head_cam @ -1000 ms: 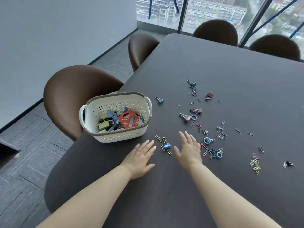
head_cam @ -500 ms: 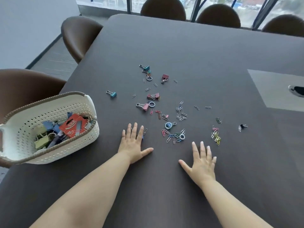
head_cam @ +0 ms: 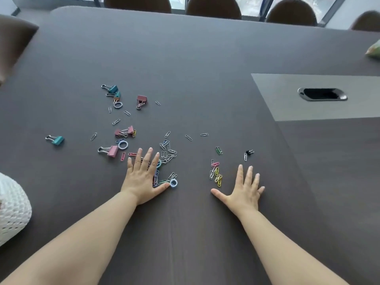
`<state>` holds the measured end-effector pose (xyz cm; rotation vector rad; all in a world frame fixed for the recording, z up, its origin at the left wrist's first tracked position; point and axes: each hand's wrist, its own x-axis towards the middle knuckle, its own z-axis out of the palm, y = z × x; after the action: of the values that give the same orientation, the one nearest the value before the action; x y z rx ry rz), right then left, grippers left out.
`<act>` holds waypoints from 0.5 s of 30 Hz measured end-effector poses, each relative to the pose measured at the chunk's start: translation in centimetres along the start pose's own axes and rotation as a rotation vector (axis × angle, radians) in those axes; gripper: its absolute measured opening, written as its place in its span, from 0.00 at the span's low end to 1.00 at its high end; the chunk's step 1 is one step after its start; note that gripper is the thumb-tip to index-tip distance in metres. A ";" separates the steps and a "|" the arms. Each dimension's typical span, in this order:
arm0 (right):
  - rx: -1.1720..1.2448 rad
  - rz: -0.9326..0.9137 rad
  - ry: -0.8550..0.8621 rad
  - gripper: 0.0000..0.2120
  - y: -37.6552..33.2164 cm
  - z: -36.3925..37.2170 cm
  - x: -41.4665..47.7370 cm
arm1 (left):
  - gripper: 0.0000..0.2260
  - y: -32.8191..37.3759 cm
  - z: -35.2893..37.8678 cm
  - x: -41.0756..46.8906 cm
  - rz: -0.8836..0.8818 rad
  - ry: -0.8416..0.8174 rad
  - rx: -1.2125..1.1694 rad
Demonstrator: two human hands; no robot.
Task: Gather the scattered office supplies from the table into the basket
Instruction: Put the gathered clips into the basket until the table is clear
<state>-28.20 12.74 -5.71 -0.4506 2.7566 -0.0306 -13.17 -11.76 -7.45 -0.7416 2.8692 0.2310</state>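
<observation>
while both grips lie flat on the worktop [head_cam: 205, 58], nothing is held. left grip [head_cam: 144, 177]: palm down, fingers straight and spread, covering part of a heap of paper clips [head_cam: 169, 153]. right grip [head_cam: 244, 192]: also palm down and splayed, touching no item that i can see.

positions, read from the grips:
- the heap lies under the left fingers and spills out on the thumb side.
- pale blue ring [head_cam: 173, 183] sits at the left thumb tip, touching or nearly so.
- coloured bunch [head_cam: 216, 174] lies just beyond the right thumb, between the two grips.
- black mini clip [head_cam: 249, 152] is a little beyond the right fingertips.
- pink binder clip [head_cam: 112, 151] is near the left little finger; teal binder clip [head_cam: 56, 139] is well out on that side.
- basket [head_cam: 12, 206] is far out past the left grip's little-finger side. only a white woven edge shows, contents unseen.

handling (judgement): the paper clips are light, thin wire lying flat on a smooth top, so they are likely to skate and are awkward to pinch singly. better to rake them together with flat fingers, then scoop the pile in a cupped grip. the binder clips are stiff and light, so take them by the body or the wire handles. risk: loose clips dropping on the way to the basket.
</observation>
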 end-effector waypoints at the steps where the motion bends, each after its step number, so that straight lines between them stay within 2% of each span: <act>1: 0.004 0.005 0.007 0.58 0.3 -0.5 1.2 | 0.45 0.0 -0.1 0.9 0.002 0.005 0.016; 5: 0.020 0.015 0.033 0.61 0.8 -2.0 6.2 | 0.45 -0.1 -0.6 3.6 -0.017 0.026 -0.020; 8: 0.024 -0.022 0.056 0.57 0.1 -2.4 8.6 | 0.44 -0.3 -0.5 4.3 -0.032 0.047 -0.038; 12: 0.019 -0.285 0.044 0.46 -4.4 -1.4 8.5 | 0.42 -0.2 -0.4 4.1 -0.032 0.064 -0.034; 15: 0.040 -0.533 -0.021 0.44 -8.2 -0.2 6.2 | 0.39 -0.2 -0.4 3.9 -0.041 0.085 -0.092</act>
<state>-31.26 2.99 -6.94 -1.1486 2.5279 -0.2088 -16.55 -13.81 -7.83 -0.8452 2.9369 0.3357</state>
